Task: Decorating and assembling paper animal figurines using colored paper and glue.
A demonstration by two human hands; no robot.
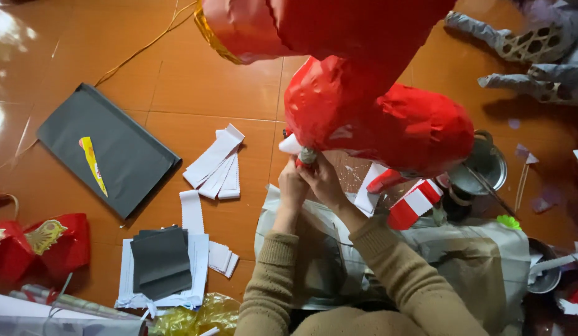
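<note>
A large red paper-covered figure [363,106] stands over the orange tiled floor, filling the upper middle of the view. Both my hands meet at its lower left end, on a small leg-like stub [306,155] with white paper around it. My left hand [291,184] pinches the white paper at the stub. My right hand [322,180] presses against the same stub from the right, fingers closed on it. A red-and-white striped leg [414,204] of the figure sticks out to the right of my right arm.
White fringed paper strips [215,164] lie left of my hands. A dark grey paper sheet [106,148] with a yellow sliver lies farther left. Stacked grey and white sheets [162,264] sit lower left. A metal pot [483,167] is at right; grey paper limbs [531,43] upper right.
</note>
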